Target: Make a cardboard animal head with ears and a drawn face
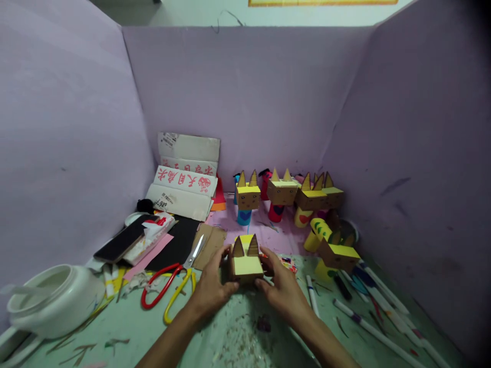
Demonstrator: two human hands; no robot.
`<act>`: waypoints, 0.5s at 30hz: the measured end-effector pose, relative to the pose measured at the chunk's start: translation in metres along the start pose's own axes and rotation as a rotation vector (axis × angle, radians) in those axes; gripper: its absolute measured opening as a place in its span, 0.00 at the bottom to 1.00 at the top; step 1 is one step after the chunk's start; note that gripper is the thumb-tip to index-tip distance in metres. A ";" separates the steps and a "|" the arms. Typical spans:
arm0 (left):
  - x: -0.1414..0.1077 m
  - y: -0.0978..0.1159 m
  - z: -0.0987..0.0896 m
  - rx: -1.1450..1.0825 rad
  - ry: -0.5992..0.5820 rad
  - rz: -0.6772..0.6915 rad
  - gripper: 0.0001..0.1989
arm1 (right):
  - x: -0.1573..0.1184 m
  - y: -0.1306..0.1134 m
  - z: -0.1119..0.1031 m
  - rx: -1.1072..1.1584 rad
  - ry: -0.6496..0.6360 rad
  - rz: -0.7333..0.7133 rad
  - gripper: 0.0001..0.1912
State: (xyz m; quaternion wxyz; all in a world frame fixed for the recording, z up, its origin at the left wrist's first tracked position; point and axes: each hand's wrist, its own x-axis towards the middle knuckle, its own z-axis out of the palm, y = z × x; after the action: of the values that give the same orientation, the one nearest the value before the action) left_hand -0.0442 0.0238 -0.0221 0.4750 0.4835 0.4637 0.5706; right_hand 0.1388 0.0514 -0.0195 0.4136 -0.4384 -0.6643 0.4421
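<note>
Between my two hands stands a cardboard cat figure (247, 266), with a yellow top and two pointed, striped ears facing up. My left hand (215, 278) grips its left side, the thumb at the near edge. On the opposite side my right hand (279, 280) holds it with fingers and thumb. What lies under the box-shaped head is mostly hidden. Left of my left hand lie open scissors (184, 266) with one red and one yellow handle. A brown cardboard piece (213, 245) lies beside the blades.
Several similar cat figures (248, 202) stand at the back, and another (339, 255) is at the right. White marker pens (376, 329) lie at front right. At left are a white pot (57, 301), a phone (125, 239) and folded cardboard (184, 186). Lilac panels (245, 92) enclose the table.
</note>
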 end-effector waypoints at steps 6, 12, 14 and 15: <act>0.001 0.028 -0.009 -0.325 0.059 -0.158 0.25 | 0.001 -0.025 0.003 0.455 -0.010 0.032 0.31; 0.004 0.038 -0.018 -0.519 0.272 -0.273 0.10 | 0.001 -0.027 -0.003 0.504 0.156 0.103 0.26; 0.006 0.035 -0.021 -0.549 0.339 -0.295 0.08 | 0.002 -0.023 -0.007 0.468 0.196 0.134 0.27; 0.006 0.034 -0.021 -0.557 0.360 -0.298 0.07 | 0.002 -0.021 -0.009 0.461 0.217 0.139 0.28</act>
State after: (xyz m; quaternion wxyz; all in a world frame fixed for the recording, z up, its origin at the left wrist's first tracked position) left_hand -0.0687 0.0246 0.0102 0.5773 0.1545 0.4320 0.6755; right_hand 0.1424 0.0511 0.0031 0.5399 -0.4219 -0.4664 0.5595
